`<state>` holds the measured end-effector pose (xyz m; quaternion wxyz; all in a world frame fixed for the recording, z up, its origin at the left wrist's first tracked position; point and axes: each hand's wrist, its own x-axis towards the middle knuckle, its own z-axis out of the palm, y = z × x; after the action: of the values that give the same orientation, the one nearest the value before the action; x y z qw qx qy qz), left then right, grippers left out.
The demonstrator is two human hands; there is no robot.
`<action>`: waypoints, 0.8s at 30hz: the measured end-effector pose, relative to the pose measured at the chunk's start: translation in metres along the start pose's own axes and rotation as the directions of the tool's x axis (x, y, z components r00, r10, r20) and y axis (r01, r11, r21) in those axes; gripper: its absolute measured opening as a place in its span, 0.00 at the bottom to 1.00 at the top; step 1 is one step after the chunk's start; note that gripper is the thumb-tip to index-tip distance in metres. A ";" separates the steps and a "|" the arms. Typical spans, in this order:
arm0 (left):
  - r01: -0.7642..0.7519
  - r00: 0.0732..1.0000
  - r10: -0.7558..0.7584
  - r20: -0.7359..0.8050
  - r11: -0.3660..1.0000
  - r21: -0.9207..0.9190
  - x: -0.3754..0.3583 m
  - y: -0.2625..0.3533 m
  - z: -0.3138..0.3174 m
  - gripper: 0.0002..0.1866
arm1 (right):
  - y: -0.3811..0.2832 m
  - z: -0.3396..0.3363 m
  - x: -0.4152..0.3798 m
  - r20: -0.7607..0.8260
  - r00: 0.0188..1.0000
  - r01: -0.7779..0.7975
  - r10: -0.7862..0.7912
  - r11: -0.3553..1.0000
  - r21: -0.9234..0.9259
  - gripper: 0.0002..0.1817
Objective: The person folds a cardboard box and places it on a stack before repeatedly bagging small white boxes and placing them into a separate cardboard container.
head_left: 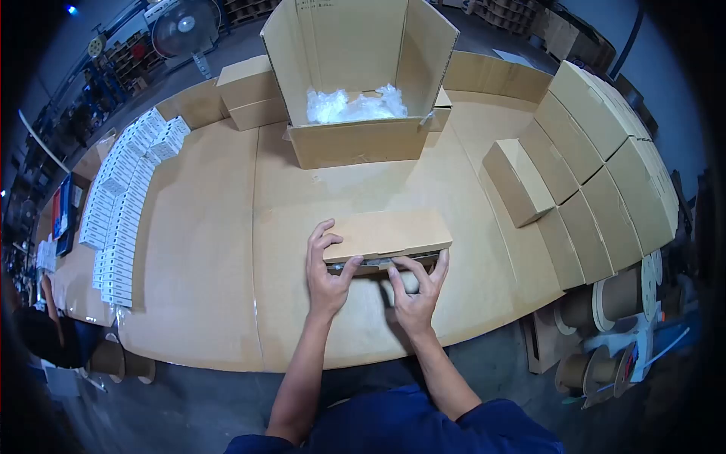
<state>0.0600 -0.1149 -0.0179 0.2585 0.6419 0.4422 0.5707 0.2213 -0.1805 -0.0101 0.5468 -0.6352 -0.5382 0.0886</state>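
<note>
A small brown cardboard box (389,231) is held between my hands above the middle of the table. Its lid is nearly down, and a dark gap along the front shows something greyish inside that I cannot make out. My left hand (327,268) wraps round the box's left end, fingers on the top and side, thumb at the front gap. At the front right, my right hand (417,287) has its fingers bent against the edge under the lid and its thumb near the gap.
Ahead stands a large open carton (359,142) with clear plastic wrap (355,106) inside. Rows of small white boxes (125,204) line the left. Closed brown boxes (597,181) are stacked at the right, with a single box (518,181) beside them. A person (53,325) is at far left.
</note>
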 end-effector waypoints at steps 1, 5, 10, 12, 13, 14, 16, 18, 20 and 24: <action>0.012 1.000 -0.012 0.007 1.000 -0.008 0.000 0.000 0.000 0.25 | 0.003 0.000 -0.001 0.007 1.000 0.000 0.000 1.000 -0.004 0.12; 0.031 0.998 -0.031 0.056 1.000 -0.001 -0.005 0.002 -0.007 0.19 | 0.008 -0.004 -0.004 0.007 1.000 0.012 -0.012 1.000 0.018 0.10; 0.102 0.983 -0.100 0.154 0.995 -0.003 -0.007 0.005 -0.021 0.15 | 0.009 -0.012 0.007 -0.036 0.999 0.016 -0.012 0.995 0.101 0.09; 0.108 0.980 -0.099 0.172 0.993 -0.042 -0.006 0.006 -0.023 0.14 | 0.018 -0.018 0.015 -0.068 0.996 0.054 -0.051 0.998 0.044 0.08; 0.110 0.979 -0.097 0.181 0.992 -0.062 -0.005 0.007 -0.024 0.14 | 0.021 -0.022 0.019 -0.068 0.997 0.038 -0.035 0.998 0.046 0.08; 0.109 0.978 -0.092 0.186 0.991 -0.081 -0.004 0.010 -0.025 0.14 | 0.023 -0.026 0.023 -0.068 0.998 0.022 -0.019 0.999 0.047 0.08; 0.076 0.977 -0.066 0.202 0.996 -0.041 -0.002 0.009 -0.028 0.14 | 0.027 -0.034 0.031 -0.059 0.998 0.015 -0.013 0.999 0.032 0.09; 0.069 0.974 -0.065 0.217 0.998 -0.011 0.000 0.010 -0.029 0.14 | 0.028 -0.042 0.040 -0.039 0.999 0.032 -0.032 0.999 -0.001 0.11; 0.092 0.968 -0.092 0.231 0.996 0.011 0.002 0.018 -0.031 0.14 | 0.027 -0.046 0.046 -0.045 0.997 0.067 -0.067 0.998 -0.002 0.12; 0.075 0.962 -0.109 0.251 0.987 0.142 0.004 0.028 -0.034 0.15 | 0.029 -0.056 0.054 0.025 0.997 0.078 -0.077 0.996 -0.046 0.09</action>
<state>0.0352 -0.1307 0.0152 0.2976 0.7048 0.4707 0.4394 0.2991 -0.1667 0.0140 0.5285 -0.6254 -0.5708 0.0623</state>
